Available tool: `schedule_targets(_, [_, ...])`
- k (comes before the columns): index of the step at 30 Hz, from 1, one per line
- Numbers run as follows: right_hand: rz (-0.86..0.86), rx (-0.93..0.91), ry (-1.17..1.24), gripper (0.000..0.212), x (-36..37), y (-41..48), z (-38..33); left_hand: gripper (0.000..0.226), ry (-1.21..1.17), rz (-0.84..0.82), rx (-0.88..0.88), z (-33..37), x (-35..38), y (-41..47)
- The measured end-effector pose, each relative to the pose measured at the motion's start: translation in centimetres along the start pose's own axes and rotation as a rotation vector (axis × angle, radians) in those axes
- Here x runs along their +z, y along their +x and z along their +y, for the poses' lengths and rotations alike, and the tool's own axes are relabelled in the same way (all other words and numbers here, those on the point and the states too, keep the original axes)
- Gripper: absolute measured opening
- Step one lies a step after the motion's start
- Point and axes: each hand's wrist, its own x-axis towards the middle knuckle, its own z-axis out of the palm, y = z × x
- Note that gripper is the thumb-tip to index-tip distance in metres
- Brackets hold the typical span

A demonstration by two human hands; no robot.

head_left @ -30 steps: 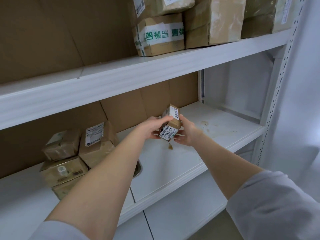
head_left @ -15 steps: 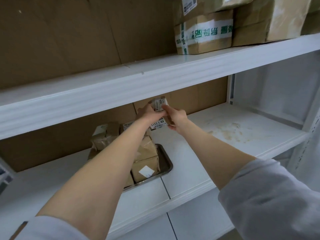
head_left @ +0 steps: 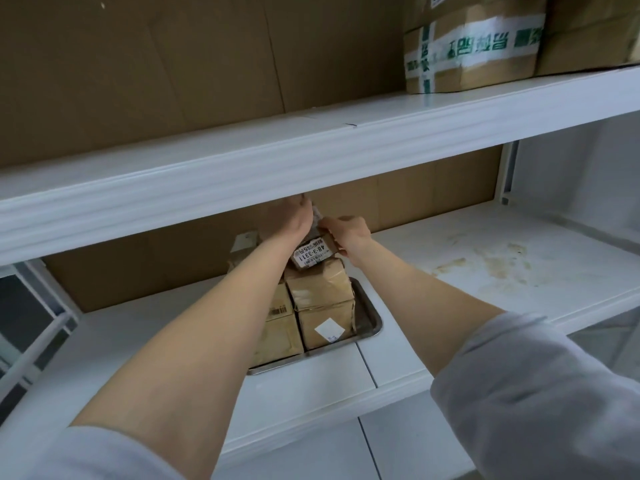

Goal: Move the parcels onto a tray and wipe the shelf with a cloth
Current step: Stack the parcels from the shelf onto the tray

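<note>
A small brown parcel with a white label reading 48-3-3311 is held between both hands on top of the stack. My left hand grips its far left side, partly hidden by the upper shelf edge. My right hand holds its right end. Under it, several taped brown parcels are piled on a metal tray standing on the white middle shelf. The shelf surface to the right carries brownish stains.
The upper shelf runs across the view just above my hands. On it at the right stands a brown box with green-printed white tape. Brown cardboard backs the shelves. A white upright stands at the right rear.
Both hands carried the small labelled parcel leftward from the stained part of the shelf to the top of the stack on the tray. The camera followed to the left.
</note>
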Motion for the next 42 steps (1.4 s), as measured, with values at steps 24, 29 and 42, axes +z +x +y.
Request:
schedule_targets(24, [0.204,-0.024,-0.243,0.014,-8.9,0.9,2.1,0.036,0.194,0.012,0.329,5.5,6.2,-1.5])
schedule_targets(29, [0.292,0.02,-0.256,0.009,-12.5,1.2,3.5,0.014,0.169,-0.122,0.325,7.2,9.6,-2.2])
schedule_targets(42, [0.331,0.203,-0.201,0.037,-18.7,1.4,7.7,0.023,0.182,-0.224,0.316,8.4,16.2,-3.1])
